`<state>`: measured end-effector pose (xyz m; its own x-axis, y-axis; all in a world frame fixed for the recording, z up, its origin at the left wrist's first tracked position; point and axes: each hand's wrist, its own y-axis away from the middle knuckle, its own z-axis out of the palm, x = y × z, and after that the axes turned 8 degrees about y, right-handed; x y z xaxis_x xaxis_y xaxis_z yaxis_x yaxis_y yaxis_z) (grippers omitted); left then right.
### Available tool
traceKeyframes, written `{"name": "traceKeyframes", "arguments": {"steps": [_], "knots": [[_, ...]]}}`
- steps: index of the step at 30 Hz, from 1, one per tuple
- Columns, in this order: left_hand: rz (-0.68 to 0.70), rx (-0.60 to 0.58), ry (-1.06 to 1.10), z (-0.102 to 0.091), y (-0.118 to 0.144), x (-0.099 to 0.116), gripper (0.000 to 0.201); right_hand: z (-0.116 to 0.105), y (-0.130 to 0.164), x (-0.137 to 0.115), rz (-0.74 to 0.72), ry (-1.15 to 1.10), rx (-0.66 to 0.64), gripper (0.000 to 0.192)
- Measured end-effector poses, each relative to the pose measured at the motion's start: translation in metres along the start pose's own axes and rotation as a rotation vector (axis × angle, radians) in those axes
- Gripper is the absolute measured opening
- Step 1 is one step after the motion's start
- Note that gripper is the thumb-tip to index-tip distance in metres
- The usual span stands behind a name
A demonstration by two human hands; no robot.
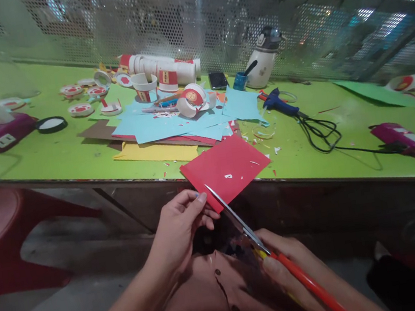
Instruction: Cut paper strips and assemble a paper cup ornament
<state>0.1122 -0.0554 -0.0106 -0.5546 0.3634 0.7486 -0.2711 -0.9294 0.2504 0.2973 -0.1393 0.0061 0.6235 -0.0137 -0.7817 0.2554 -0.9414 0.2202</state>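
Red paper [228,168] is hanging over the near edge of the green table [57,156], its lower corner pinched between the thumb and fingertips of the left hand [181,226], which is closing on it from seven o'clock. Scissors [240,223] are biting into that same corner from five o'clock, blades nearly together, orange handles gripped in the right hand [288,262], whose fingers are curling shut around them. At twelve o'clock from the sheet, a pile of blue paper [172,122] is lying on yellow and brown sheets, with paper cups [157,75] beyond it. At two o'clock a blue glue gun [279,104] is resting, its black cord trailing toward three o'clock.
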Motion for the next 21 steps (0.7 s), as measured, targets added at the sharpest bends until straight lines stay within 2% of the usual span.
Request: {"name": "traceKeyframes", "arguments": {"steps": [14,21], "knots": [[0.002,0.003,0.000,0.0001,-0.0010,-0.0006,0.017,0.0068,-0.0013,0.0039,-0.036,0.058,0.016,0.050],[-0.015,-0.045,-0.012,0.0001,0.0037,0.0003,0.018,0.0057,-0.0061,-0.0007,-0.066,0.034,0.018,0.050]]}}
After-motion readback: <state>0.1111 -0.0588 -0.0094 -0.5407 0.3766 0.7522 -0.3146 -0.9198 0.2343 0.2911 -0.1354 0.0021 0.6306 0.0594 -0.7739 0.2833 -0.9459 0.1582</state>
